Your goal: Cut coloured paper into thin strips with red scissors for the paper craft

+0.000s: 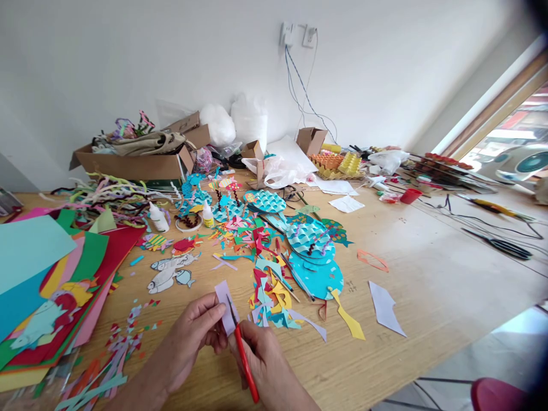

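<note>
Near the table's front edge, my left hand (203,322) pinches a small strip of lilac paper (224,292) between thumb and fingers. Red-handled scissors (244,359) are gripped in my right hand (263,357), their dark blades lying across the strip. Whether the blades are cutting into the paper cannot be made out. Just beyond my hands lies a heap of coloured paper scraps (265,285). White paper fish cut-outs (165,274) rest to the left of it. Blue round pieces with wavy paper scales (317,268) sit behind and to the right.
Coloured paper sheets (34,245) are stacked at the left. Two glue bottles (158,218) stand behind the fish. A cardboard box (128,165) is against the wall. On the right lie a lilac offcut (385,308), black scissors (499,244) and a red cup (411,196).
</note>
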A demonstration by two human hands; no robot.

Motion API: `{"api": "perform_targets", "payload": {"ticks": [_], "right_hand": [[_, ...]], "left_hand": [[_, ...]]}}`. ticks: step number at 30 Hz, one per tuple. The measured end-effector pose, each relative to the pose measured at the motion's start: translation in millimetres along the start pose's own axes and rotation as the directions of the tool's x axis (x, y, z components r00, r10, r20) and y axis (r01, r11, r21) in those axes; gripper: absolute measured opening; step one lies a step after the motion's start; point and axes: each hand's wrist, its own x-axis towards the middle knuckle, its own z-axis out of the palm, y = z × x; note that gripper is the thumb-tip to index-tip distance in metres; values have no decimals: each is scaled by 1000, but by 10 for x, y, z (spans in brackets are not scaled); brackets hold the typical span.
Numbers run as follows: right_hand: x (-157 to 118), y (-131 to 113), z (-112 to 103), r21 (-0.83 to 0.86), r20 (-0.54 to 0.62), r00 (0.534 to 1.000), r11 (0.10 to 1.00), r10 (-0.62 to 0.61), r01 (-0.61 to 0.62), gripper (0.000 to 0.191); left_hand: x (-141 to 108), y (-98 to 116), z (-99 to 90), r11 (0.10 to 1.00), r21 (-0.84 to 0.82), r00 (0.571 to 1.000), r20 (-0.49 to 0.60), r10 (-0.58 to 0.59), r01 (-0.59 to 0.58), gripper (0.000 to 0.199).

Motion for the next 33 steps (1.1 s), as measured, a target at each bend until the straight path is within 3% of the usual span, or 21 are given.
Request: {"api": "perform_targets", "payload": {"ticks": [14,21,33], "right_hand": [[26,46,15,54,-11,997,996,-71,71,34],[32,102,37,-52,-19,1000,998,20,-21,34],[17,80,20,-56,8,999,998,39,-38,30]], "left_hand": [[-8,-31,-30,1000,-23,1000,26,-13,14,20],[22,2,-68,997,48,997,-34,63,-61,22],[68,-1,-91,999,-42,998,49,30,-28,21]]}}
